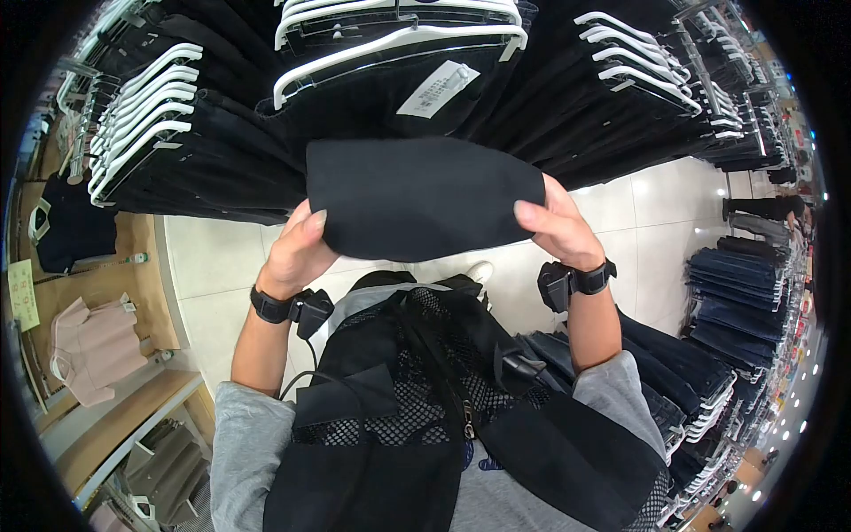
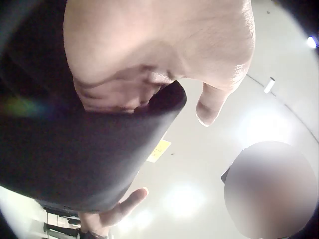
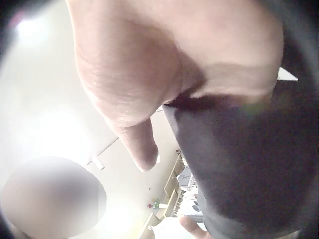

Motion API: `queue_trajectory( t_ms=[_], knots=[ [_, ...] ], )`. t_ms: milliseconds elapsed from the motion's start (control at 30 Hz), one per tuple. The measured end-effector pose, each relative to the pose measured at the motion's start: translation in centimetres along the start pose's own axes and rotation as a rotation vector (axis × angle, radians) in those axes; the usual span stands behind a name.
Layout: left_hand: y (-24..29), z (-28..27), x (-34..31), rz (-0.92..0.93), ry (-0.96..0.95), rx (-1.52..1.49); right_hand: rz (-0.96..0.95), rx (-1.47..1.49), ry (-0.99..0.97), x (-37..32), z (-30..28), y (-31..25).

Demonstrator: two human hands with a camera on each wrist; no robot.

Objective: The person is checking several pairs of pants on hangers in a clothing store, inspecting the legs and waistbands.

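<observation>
I hold a folded black garment (image 1: 421,197) up at chest height between both hands. My left hand (image 1: 300,241) grips its left end, thumb on the near face and fingers hidden behind. My right hand (image 1: 551,222) grips the right end the same way. In the left wrist view the left hand (image 2: 149,50) pinches the dark cloth (image 2: 89,154) close to the lens. The right wrist view shows the right hand (image 3: 164,64) clamped on the cloth (image 3: 249,169), with its thumb hanging free of the fabric.
Racks of black clothes on white hangers (image 1: 390,44) fill the space ahead, to the left (image 1: 142,115) and to the right (image 1: 638,71). Stacks of folded dark jeans (image 1: 736,284) stand at the right. A pink top (image 1: 93,341) lies on a wooden table at left. White tiled floor (image 1: 656,204) below.
</observation>
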State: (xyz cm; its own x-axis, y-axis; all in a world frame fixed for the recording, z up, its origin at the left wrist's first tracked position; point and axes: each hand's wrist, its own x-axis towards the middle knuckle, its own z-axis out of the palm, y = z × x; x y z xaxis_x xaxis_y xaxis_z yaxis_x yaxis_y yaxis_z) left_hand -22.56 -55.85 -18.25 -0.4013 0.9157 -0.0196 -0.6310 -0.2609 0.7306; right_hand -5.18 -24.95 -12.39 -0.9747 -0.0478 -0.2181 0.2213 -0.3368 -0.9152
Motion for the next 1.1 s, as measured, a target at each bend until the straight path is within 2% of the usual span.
queue_trajectory(
  t_ms=[67, 100, 167, 233, 300, 367, 433, 467, 500, 567, 633, 733, 800, 967, 1033, 1100],
  knots=[
    [0.0, 0.4, -0.1, 0.030, -0.064, -0.103, -0.059, 0.118, -0.063, 0.1, -0.8, 0.5],
    [-0.1, 0.9, 0.0, 0.031, -0.064, -0.103, -0.059, 0.118, -0.064, 0.1, -1.1, 1.5],
    [-0.4, 1.9, -0.3, 0.031, -0.078, -0.028, -0.206, 0.433, -0.125, 0.1, -1.5, 3.2],
    [-0.7, 2.1, -0.6, 0.024, -0.044, -0.010, -0.226, 0.473, -0.125, 0.1, -0.5, 3.2],
    [0.2, 2.2, -0.5, -0.121, 0.023, 0.243, -0.062, 0.110, 0.052, 0.2, 0.7, 1.8],
    [0.6, 2.9, -0.3, -0.086, 0.030, 0.156, -0.096, 0.034, 0.098, 0.4, 1.7, 0.6],
    [0.8, 2.7, -0.5, -0.147, 0.095, 0.274, 0.139, -0.085, 0.091, 1.0, 1.6, -0.3],
    [0.1, 3.1, -0.4, -0.030, 0.100, 0.255, 0.140, -0.086, 0.092, 0.9, 1.7, -0.3],
    [0.1, 3.2, -0.6, -0.027, 0.099, 0.254, 0.115, -0.113, 0.067, 0.8, 1.7, -0.2],
    [0.0, 3.3, -0.8, -0.065, 0.275, 0.230, 0.064, -0.164, 0.018, 0.6, 1.7, 0.0],
    [0.0, 2.7, -1.2, -0.113, 0.276, 0.117, 0.024, -0.139, 0.009, 0.5, 2.8, -0.2],
    [-0.6, 2.6, -1.5, -0.049, 0.313, 0.097, 0.014, -0.142, 0.035, 0.5, 4.4, -0.5],
    [-0.1, 3.0, -1.3, -0.069, 0.297, 0.112, 0.095, -0.198, -0.013, 0.9, 4.3, 0.0],
    [0.4, 4.0, -1.4, -0.119, 0.277, 0.186, 0.038, -0.143, 0.043, 0.6, 4.1, 0.7],
    [0.3, 4.6, -1.1, -0.068, 0.343, 0.234, 0.013, -0.140, 0.068, 0.8, 4.2, 1.2],
    [0.6, 4.4, -0.5, -0.114, 0.195, 0.127, 0.035, -0.208, 0.085, 1.0, 4.1, 1.5]
  ],
)
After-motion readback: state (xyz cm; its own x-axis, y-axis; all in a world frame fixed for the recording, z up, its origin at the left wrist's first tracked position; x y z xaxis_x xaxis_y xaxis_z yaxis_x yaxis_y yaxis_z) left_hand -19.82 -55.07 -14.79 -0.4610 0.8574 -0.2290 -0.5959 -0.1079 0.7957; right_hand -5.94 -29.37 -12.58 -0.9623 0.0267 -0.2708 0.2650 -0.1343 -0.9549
